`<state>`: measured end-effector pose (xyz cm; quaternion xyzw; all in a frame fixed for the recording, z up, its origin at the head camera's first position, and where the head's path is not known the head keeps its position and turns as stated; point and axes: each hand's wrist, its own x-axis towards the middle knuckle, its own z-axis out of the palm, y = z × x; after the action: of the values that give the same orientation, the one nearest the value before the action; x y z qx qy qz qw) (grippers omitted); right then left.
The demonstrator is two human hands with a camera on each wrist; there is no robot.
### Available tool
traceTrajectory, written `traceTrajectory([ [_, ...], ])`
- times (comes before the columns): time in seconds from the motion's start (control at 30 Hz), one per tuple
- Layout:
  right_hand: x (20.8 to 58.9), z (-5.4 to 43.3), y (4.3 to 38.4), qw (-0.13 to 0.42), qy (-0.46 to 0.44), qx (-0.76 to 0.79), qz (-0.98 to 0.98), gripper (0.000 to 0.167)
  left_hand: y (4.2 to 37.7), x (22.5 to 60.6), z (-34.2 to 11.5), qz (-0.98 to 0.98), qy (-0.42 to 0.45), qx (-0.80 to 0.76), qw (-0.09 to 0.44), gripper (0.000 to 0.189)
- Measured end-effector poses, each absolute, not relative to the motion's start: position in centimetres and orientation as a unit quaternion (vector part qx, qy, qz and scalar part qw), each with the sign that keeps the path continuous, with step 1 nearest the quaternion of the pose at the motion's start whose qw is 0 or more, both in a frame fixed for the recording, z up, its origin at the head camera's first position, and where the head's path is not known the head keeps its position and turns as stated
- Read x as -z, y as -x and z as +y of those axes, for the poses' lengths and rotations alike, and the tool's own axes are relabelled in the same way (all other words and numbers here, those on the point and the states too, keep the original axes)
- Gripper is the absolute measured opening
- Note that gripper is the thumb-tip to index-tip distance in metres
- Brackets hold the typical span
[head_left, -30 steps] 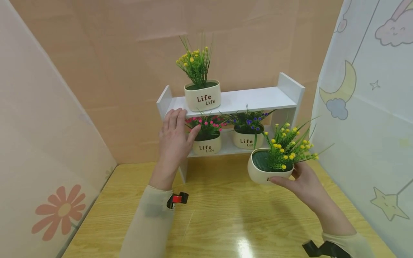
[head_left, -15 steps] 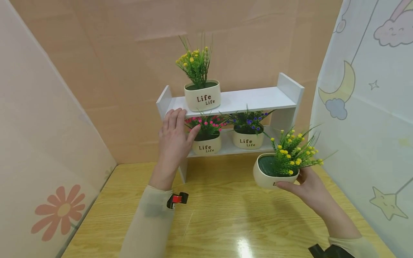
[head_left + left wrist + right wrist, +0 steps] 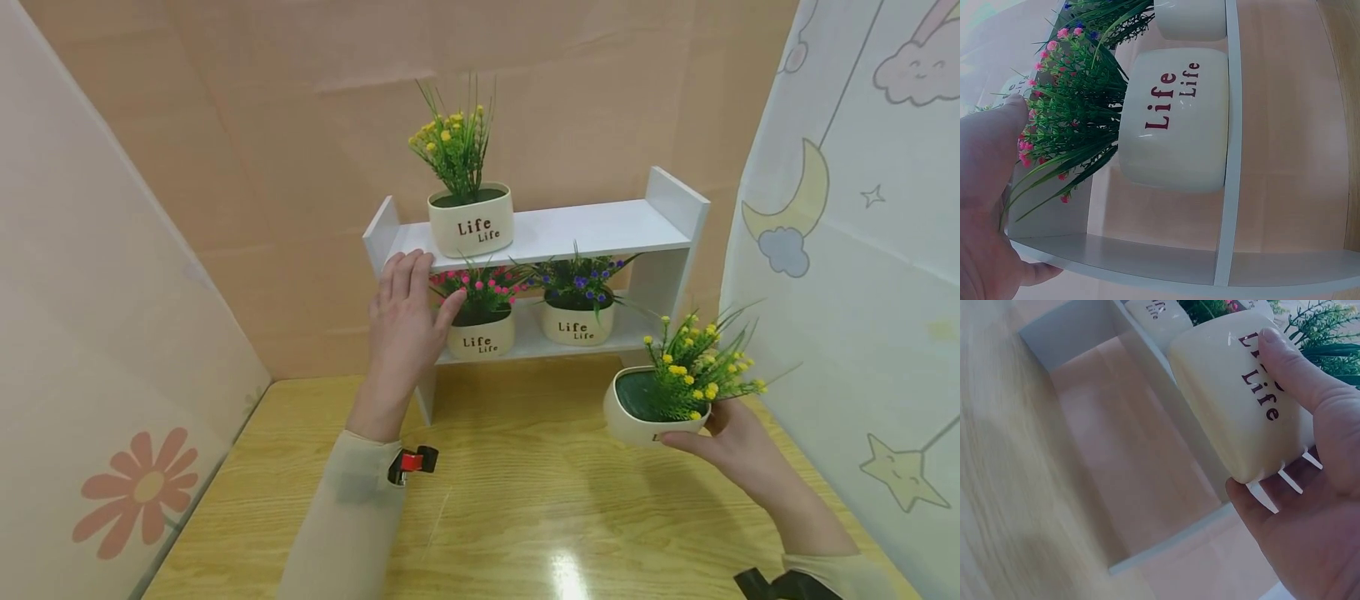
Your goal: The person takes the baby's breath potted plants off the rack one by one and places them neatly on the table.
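Right hand (image 3: 738, 450) pinches yellow-flowered pot (image 3: 645, 428) between thumb and fingers, above counter (image 3: 510, 508). Left hand (image 3: 405, 329), thumb spread from fingers, rests on white shelf's (image 3: 592, 228) left front corner.

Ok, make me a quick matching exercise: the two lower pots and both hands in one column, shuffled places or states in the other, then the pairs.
1. Pink-flowered pot
2. Violet-flowered pot
3. Right hand
4. Left hand

A. Resting at the left end of the white shelf
B. Lower board, on the right
C. Holding a yellow-flowered pot
D. Lower board, on the left

Pairs: 1-D, 2-B, 3-C, 4-A
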<state>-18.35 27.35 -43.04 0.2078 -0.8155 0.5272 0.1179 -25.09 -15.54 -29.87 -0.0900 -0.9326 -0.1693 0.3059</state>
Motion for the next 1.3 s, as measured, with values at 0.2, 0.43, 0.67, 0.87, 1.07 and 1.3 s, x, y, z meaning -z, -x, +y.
traceTrajectory([
  [0.2,44.2,28.6,18.5,0.109,-0.187,-0.513,-0.831,0.09,25.2,29.9,-15.4,-0.932,0.09,0.17,0.306,0.073],
  [0.43,45.5,29.9,19.0,0.103,-0.182,-0.519,-0.829,0.093,25.0,29.8,-15.5,-0.934,0.088,0.175,0.3,0.074],
  [0.67,46.4,31.1,19.2,0.072,-0.141,-0.505,-0.849,0.076,25.1,29.8,-15.5,-0.932,0.091,0.175,0.305,0.073],
  [0.87,47.3,31.7,19.5,0.064,-0.131,-0.506,-0.85,0.085,25.1,29.7,-15.5,-0.933,0.091,0.174,0.302,0.073],
  [1.07,48.1,32.4,20.0,0.052,-0.112,-0.489,-0.864,0.092,25.2,29.8,-15.5,-0.932,0.09,0.173,0.305,0.074],
  [1.3,49.4,33.0,20.5,0.049,-0.101,-0.475,-0.873,0.091,25.2,29.8,-15.5,-0.931,0.093,0.175,0.306,0.074],
])
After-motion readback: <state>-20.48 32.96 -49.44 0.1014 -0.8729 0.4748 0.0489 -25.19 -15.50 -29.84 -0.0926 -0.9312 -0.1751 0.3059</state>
